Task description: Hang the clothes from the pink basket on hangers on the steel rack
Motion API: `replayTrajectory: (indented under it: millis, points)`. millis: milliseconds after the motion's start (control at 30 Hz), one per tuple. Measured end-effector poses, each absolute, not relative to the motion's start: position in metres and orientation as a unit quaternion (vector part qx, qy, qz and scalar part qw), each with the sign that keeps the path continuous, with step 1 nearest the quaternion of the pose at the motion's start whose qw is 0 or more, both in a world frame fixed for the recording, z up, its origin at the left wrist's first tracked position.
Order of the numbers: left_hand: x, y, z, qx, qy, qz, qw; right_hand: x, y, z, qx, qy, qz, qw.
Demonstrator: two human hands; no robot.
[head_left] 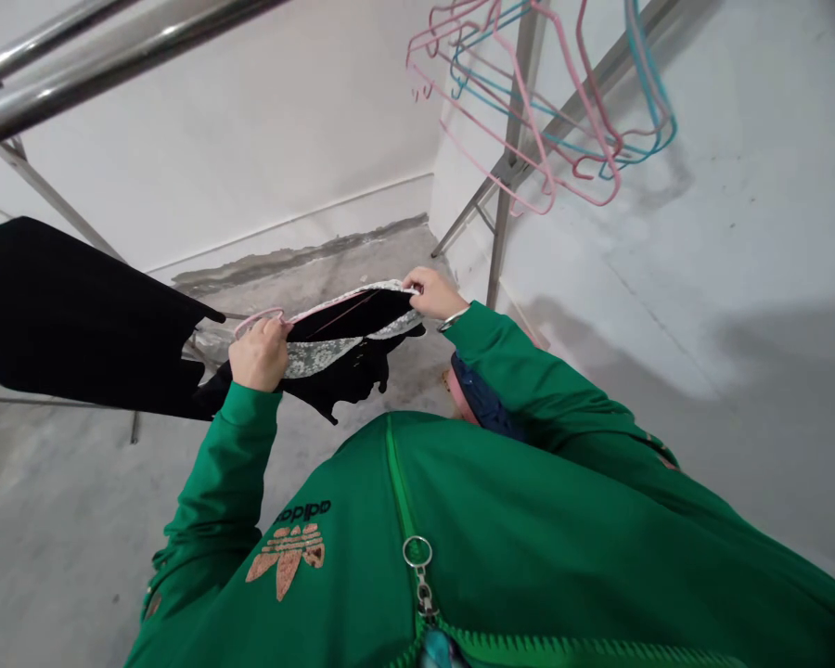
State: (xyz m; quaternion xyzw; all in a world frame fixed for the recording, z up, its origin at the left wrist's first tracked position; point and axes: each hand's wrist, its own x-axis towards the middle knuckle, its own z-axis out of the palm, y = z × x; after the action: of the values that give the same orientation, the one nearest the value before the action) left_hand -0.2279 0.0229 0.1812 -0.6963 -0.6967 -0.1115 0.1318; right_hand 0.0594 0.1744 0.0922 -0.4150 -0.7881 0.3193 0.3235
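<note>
A black garment with white lace trim (324, 357) is stretched between my two hands at about waist height. My left hand (259, 354) is closed around its left end. Part of a pink hanger (259, 317) shows just above those fingers, and a thin pink line runs inside the garment's opening. At the opposite end, my right hand (435, 295) pinches the lace edge between thumb and fingers. The garment's lower part hangs in loose folds, and its full shape is hidden.
Black clothing (76, 320) hangs at the left, close to my left hand. Metal rails (111, 60) cross the upper left. Several pink and blue hangers (549, 130) hang from a metal frame (505, 172) near the wall. Beneath is a concrete floor (76, 520).
</note>
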Motion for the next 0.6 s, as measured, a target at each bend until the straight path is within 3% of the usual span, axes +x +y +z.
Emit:
replayTrajectory:
  millis: [100, 200, 333, 600]
  points:
    - [-0.233, 0.026, 0.18, -0.697, -0.684, -0.138, 0.164, 0.071, 0.161, 0.098, -0.226, -0.858, 0.386, 0.253]
    - [-0.237, 0.027, 0.179, -0.717, -0.659, -0.168, 0.151, 0.08, 0.161, 0.1, -0.202, -0.846, 0.417, 0.263]
    - [-0.238, 0.028, 0.182, -0.741, -0.634, -0.177, 0.131, 0.08, 0.177, 0.092, -0.271, -0.857, 0.283, 0.335]
    - [-0.221, 0.029, 0.189, -0.757, -0.62, -0.166, 0.125, 0.053, 0.167, 0.1, -0.231, -0.922, 0.145, 0.273]
